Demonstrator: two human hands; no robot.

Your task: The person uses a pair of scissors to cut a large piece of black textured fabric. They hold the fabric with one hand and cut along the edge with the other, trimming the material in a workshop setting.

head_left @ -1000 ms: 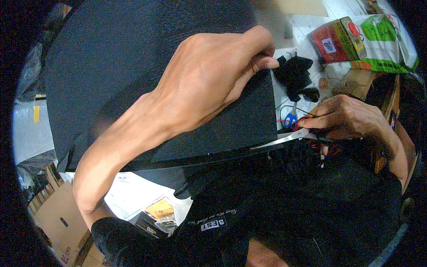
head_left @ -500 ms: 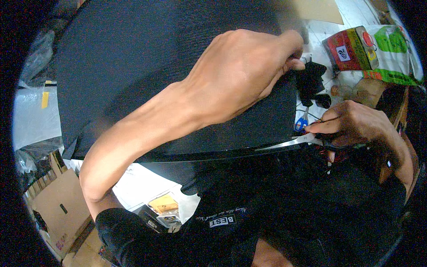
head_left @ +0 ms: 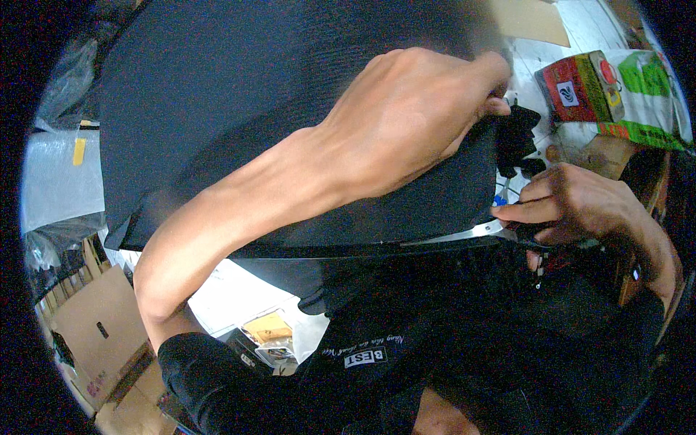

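A large sheet of black cloth [head_left: 217, 130] spreads in front of me, its near edge running close to my body. My left hand [head_left: 417, 119] reaches across it, palm down, with thumb and fingers closed at the cloth's right side; the other fingertips are hidden beneath the hand. At the near right corner my right hand [head_left: 573, 206] grips a pair of large scissors. Their silver blade [head_left: 467, 233] points left and lies along the cloth's near edge. Dark handles are mostly covered by my fingers.
Past the cloth's right side lie blue-handled small scissors [head_left: 501, 199], partly hidden, and black pieces [head_left: 516, 130]. A red, green and white package [head_left: 580, 90] stands farther right. Cardboard boxes [head_left: 101, 333] are at lower left, clear plastic [head_left: 58, 181] at far left.
My right hand and the large scissors have slid a little left along the cloth's near edge, covering more of the blue-handled scissors. The left hand keeps its place on the cloth.
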